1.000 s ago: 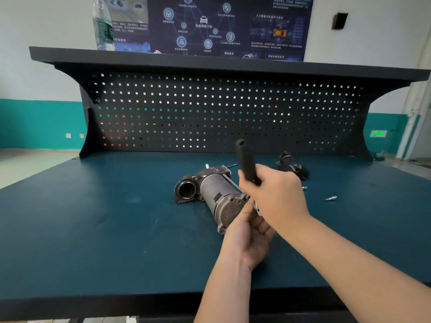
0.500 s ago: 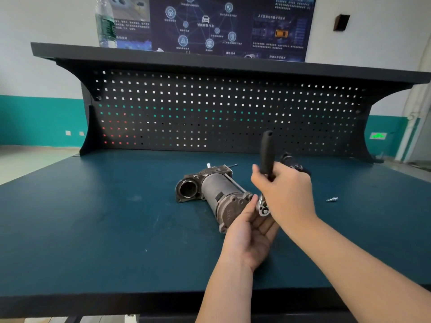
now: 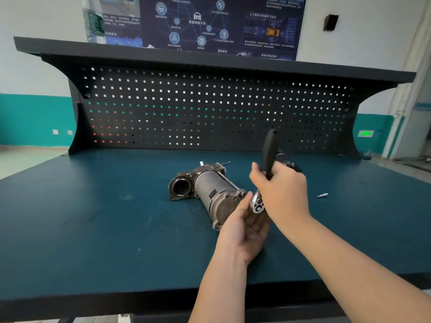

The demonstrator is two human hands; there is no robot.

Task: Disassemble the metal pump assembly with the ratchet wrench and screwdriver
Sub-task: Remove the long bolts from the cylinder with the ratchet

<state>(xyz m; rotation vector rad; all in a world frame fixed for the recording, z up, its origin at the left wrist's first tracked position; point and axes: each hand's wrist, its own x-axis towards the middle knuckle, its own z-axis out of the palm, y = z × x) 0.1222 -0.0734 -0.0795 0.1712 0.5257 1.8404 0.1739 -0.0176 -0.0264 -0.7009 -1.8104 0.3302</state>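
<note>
The grey metal pump assembly point(image 3: 210, 194) lies on its side on the dark teal workbench point(image 3: 93, 217), its open round port facing left and its end cap toward me. My right hand point(image 3: 283, 194) grips the black handle of the ratchet wrench point(image 3: 269, 152), which stands nearly upright and leans slightly right. Its chrome head point(image 3: 257, 204) sits at the pump's end cap. My left hand point(image 3: 242, 231) lies palm up just below the end cap, thumb against the cap, fingers relaxed beneath the wrench head. No screwdriver can be made out.
A loose screw point(image 3: 323, 195) lies on the bench to the right. A black part point(image 3: 290, 164) sits behind my right hand, and a thin metal pin point(image 3: 226, 163) behind the pump. The pegboard point(image 3: 210, 108) closes off the back; a bottle point(image 3: 93, 19) stands on its shelf.
The wrench handle has swung from leaning left to nearly upright, leaning right, with my right hand moving right. The chrome head has come into view. The pump and my left hand stay put.
</note>
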